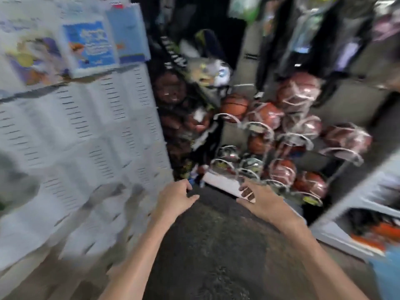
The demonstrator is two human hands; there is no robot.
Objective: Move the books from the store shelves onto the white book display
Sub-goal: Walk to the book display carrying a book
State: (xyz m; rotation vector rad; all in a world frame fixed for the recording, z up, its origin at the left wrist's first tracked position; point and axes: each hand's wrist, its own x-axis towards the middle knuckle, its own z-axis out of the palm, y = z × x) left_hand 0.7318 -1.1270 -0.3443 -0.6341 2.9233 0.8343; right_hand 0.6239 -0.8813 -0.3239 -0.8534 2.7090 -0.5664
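Both bare forearms are reaching forward: the left hand (175, 195) is hanging loosely open and empty, while the right hand (257, 199), fingers spread, holds nothing. Two blue-covered picture books (91, 47) are leaning upright on the white slotted book display (91, 131), covers facing shoppers.

My left hand (175, 197) and right hand (259, 197) are out in front of me, apart, above the floor (207, 245). Left of my left hand stands the slotted display (86, 131), with books (91, 47) on its upper ledge. Ahead of my right hand sits a rack of basketballs (287, 135). A shelf unit (357, 215) lies right of that hand.
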